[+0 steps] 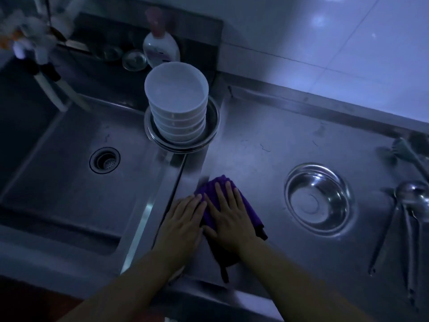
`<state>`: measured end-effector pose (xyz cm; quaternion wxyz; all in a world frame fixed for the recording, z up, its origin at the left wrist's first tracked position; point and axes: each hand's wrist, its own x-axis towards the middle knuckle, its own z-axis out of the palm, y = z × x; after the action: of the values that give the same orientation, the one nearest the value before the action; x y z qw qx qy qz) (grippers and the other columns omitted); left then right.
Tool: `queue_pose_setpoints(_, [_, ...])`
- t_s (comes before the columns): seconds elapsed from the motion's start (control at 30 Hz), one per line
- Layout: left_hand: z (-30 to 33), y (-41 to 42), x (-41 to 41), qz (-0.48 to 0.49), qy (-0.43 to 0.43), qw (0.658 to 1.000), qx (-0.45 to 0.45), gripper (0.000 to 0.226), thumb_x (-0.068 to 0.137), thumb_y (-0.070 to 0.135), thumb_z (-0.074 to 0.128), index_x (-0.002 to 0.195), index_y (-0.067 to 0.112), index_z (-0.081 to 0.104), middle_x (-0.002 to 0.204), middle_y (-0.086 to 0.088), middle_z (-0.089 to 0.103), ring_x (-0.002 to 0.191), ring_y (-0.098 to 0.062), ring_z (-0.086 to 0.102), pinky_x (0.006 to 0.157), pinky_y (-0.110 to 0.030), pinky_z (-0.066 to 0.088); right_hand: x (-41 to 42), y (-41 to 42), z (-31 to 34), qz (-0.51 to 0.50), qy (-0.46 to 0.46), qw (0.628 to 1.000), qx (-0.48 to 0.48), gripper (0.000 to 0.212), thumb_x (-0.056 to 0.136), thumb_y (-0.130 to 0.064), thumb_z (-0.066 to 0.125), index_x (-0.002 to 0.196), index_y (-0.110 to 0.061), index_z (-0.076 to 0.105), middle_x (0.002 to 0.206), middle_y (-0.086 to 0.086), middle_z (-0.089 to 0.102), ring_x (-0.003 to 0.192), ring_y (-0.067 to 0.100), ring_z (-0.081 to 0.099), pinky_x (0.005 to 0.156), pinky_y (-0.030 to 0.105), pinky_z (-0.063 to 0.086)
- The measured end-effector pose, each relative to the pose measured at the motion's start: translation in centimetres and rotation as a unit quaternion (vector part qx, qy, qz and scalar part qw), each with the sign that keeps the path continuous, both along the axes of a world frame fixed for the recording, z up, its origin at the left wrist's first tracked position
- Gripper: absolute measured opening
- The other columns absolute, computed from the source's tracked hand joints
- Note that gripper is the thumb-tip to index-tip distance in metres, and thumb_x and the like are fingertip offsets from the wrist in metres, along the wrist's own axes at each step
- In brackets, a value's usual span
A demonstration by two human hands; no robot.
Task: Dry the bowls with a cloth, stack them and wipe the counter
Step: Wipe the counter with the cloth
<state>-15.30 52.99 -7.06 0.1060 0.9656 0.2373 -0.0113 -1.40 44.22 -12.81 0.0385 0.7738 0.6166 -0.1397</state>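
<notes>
Both forearms reach in from the near edge, and the right hand (228, 212) lies flat, fingers straight, pressing the purple cloth (249, 211) onto the steel surface (267, 126). The left hand (185, 217) lies flat just to its left, fingertips on the cloth's edge, beside the sink (58, 177).

The white bowls (177, 108) stand stacked in a metal dish (214, 123) at the far corner of the sink, so drying and stacking look finished and wiping is the step in hand. To the right lie a steel bowl (319, 198) and ladles (411, 205). The next move probably calls for sweeping the cloth far and right over the bare metal, steering round or lifting those items.
</notes>
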Motion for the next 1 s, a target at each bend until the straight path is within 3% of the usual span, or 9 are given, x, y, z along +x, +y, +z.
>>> queue_pose_setpoints(0.2, [-1.6, 1.3, 5.9, 0.053, 0.009, 0.998, 0.013, 0.054, 0.078, 0.024, 0.043, 0.120, -0.004, 0.060, 0.128, -0.021, 0.057, 0.117, -0.033, 0.057, 0.107, -0.041, 0.027, 7.0, 6.1, -1.0, -0.007, -0.002, 1.000, 0.023, 0.073, 0.090, -0.062, 0.006, 0.147, -0.022, -0.014, 0.154, 0.012, -0.023, 0.140, 0.033, -0.028, 0.117, 0.048, -0.011])
queue_pose_setpoints(0.27, [-2.5, 1.6, 7.4, 0.050, 0.021, 0.998, 0.019, 0.055, 0.078, 0.024, 0.040, 0.122, -0.005, 0.058, 0.129, -0.022, 0.056, 0.118, -0.034, 0.056, 0.110, -0.041, 0.021, 9.1, 8.0, -1.4, -0.011, -0.004, 0.999, 0.032, 0.071, 0.089, -0.061, 0.003, 0.145, -0.022, -0.017, 0.155, 0.012, -0.020, 0.142, 0.033, -0.023, 0.118, 0.047, -0.009])
queue_pose_setpoints(0.4, [-3.6, 2.6, 9.9, 0.075, 0.007, 0.997, 0.000, 0.059, 0.071, 0.022, 0.050, 0.124, -0.003, 0.057, 0.128, -0.018, 0.058, 0.118, -0.033, 0.056, 0.108, -0.047, 0.035, 13.2, 11.9, -2.1, -0.015, -0.007, 0.999, 0.052, 0.074, 0.088, -0.064, 0.009, 0.144, -0.025, -0.019, 0.156, 0.009, -0.016, 0.144, 0.031, -0.020, 0.117, 0.044, -0.012])
queue_pose_setpoints(0.57, [-4.0, 3.5, 11.7, 0.037, 0.003, 0.999, 0.006, 0.068, 0.062, 0.025, 0.064, 0.125, 0.001, 0.058, 0.130, -0.015, 0.058, 0.121, -0.030, 0.054, 0.107, -0.046, 0.031, 18.4, 16.7, -2.4, -0.033, 0.001, 0.996, 0.084, 0.077, 0.088, -0.065, 0.008, 0.150, -0.023, -0.007, 0.159, 0.013, -0.005, 0.145, 0.031, -0.013, 0.116, 0.042, -0.013])
queue_pose_setpoints(0.67, [-3.9, 4.3, 12.7, -0.005, 0.067, 0.998, -0.002, 0.089, 0.039, 0.032, 0.084, 0.121, 0.006, 0.062, 0.129, -0.011, 0.059, 0.118, -0.027, 0.057, 0.098, -0.050, 0.044, 21.3, 19.1, -2.2, -0.053, -0.001, 0.995, 0.090, 0.078, 0.090, -0.065, 0.012, 0.151, -0.020, -0.007, 0.159, 0.014, -0.007, 0.145, 0.032, -0.012, 0.113, 0.040, -0.015])
queue_pose_setpoints(0.73, [-3.7, 4.8, 13.4, -0.024, 0.115, 0.993, 0.009, 0.093, 0.038, 0.033, 0.085, 0.124, 0.008, 0.061, 0.133, -0.010, 0.056, 0.123, -0.026, 0.053, 0.099, -0.051, 0.041, 22.3, 19.9, -2.2, -0.058, -0.008, 0.994, 0.092, 0.077, 0.092, -0.064, 0.014, 0.151, -0.020, -0.007, 0.159, 0.013, -0.007, 0.145, 0.031, -0.011, 0.113, 0.039, -0.014])
queue_pose_setpoints(0.8, [-4.0, 5.1, 13.7, -0.060, 0.153, 0.986, 0.020, 0.095, 0.056, 0.030, 0.077, 0.141, 0.009, 0.040, 0.150, -0.012, 0.033, 0.140, -0.026, 0.027, 0.113, -0.051, 0.015, 22.6, 20.0, -2.1, -0.059, -0.008, 0.994, 0.093, 0.076, 0.093, -0.063, 0.015, 0.151, -0.020, -0.006, 0.159, 0.013, -0.005, 0.145, 0.031, -0.011, 0.114, 0.040, -0.013])
queue_pose_setpoints(0.87, [-5.0, 5.2, 13.5, -0.077, 0.150, 0.986, -0.013, 0.093, 0.076, 0.027, 0.059, 0.149, 0.012, 0.003, 0.157, -0.008, -0.008, 0.143, -0.024, -0.011, 0.111, -0.045, -0.018, 23.0, 19.2, -2.0, -0.059, -0.013, 0.994, 0.086, 0.074, 0.094, -0.061, 0.017, 0.152, -0.020, -0.002, 0.160, 0.012, -0.004, 0.146, 0.031, -0.010, 0.115, 0.041, -0.012])
queue_pose_setpoints(1.0, [-5.7, 5.2, 13.1, -0.087, 0.157, 0.983, -0.048, 0.100, 0.078, 0.047, 0.042, 0.134, 0.021, -0.037, 0.142, -0.001, -0.043, 0.134, -0.018, -0.038, 0.104, -0.031, -0.034, 25.6, 15.0, -1.7, -0.073, -0.030, 0.994, 0.069, 0.072, 0.094, -0.062, 0.019, 0.152, -0.024, 0.001, 0.160, 0.010, -0.005, 0.145, 0.031, -0.011, 0.116, 0.042, -0.011])
